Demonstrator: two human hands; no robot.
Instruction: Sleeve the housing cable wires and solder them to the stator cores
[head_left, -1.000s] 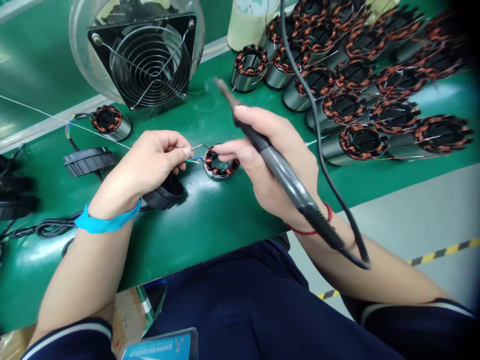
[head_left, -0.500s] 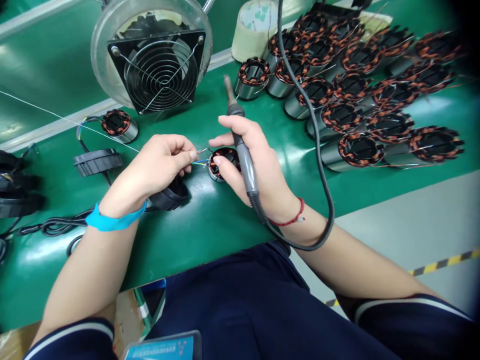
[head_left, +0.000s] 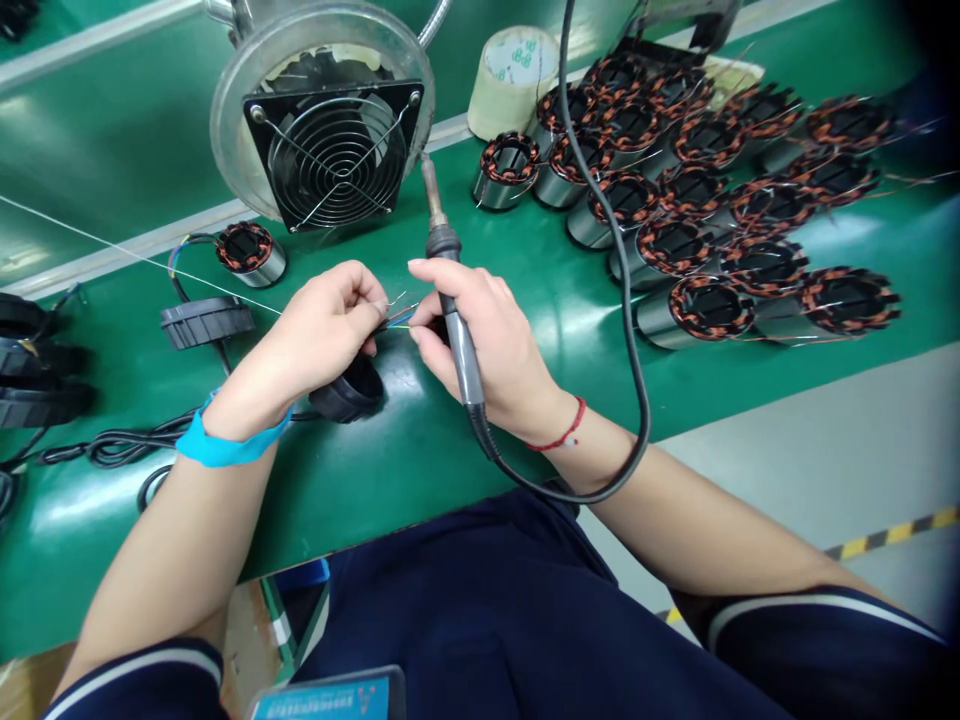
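Observation:
My left hand [head_left: 334,315] is closed in a pinch on thin coloured wires [head_left: 397,317]. A thin silvery strand [head_left: 150,258], which looks like solder wire, runs from the left edge into the same hand. My right hand [head_left: 487,335] grips a soldering iron [head_left: 463,350] by its grey handle, its tip pointing up and away from me. The right thumb and a fingertip are at the far ends of the coloured wires. Behind these fingers a dark wound stator is mostly hidden. Just below my left hand lies a black round cap [head_left: 349,390].
A fume fan [head_left: 341,165] with a wire grille stands at the back. Several copper-wound stators [head_left: 712,305] crowd the right side near a tape roll [head_left: 514,85]. On the left are another stator [head_left: 251,252], a black cap [head_left: 208,322] and coiled cable [head_left: 124,447]. The iron's cord loops over my right wrist.
My right hand has shifted slightly left, and its thumb and finger have come to the coloured wires. The stator beneath is now mostly covered. The iron's tip has moved left.

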